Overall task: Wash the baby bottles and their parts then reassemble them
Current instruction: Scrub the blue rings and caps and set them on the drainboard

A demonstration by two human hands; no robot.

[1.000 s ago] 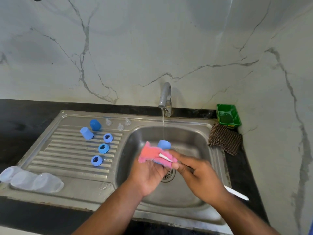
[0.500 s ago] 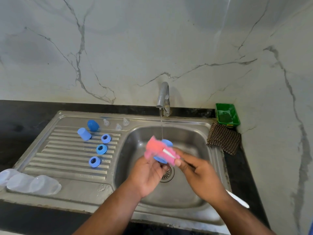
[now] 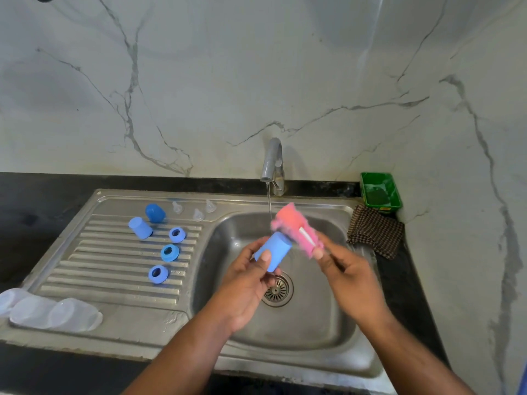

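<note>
1. The left hand [image 3: 248,280] has thumb and fingers curled round the side wall of a blue bottle cap [image 3: 272,250], holding it over the sink basin [image 3: 328,323], just under the thin water stream [image 3: 268,203].
2. The right hand [image 3: 348,277] pinches the pink sponge brush [image 3: 296,229] low on its head, where the white stem shows. The sponge sits just beyond the cap's far end; motion blur hides whether they touch.
3. The cap looks like light, stiff, thin plastic, and probably slick when wet. A wrap round the wall, thumb opposing fingers, should leave its mouth free.
4. The sponge looks soft and will squash, so the stiff stem close to the head is the better place to steer from.
5. On the drainboard [image 3: 114,280], well to the left of the left hand, lie two more caps [image 3: 140,228], three blue collar rings [image 3: 170,252], small clear teats [image 3: 197,215] and clear bottles [image 3: 54,312] on their sides. The bottles are likely light and prone to rolling.
</note>
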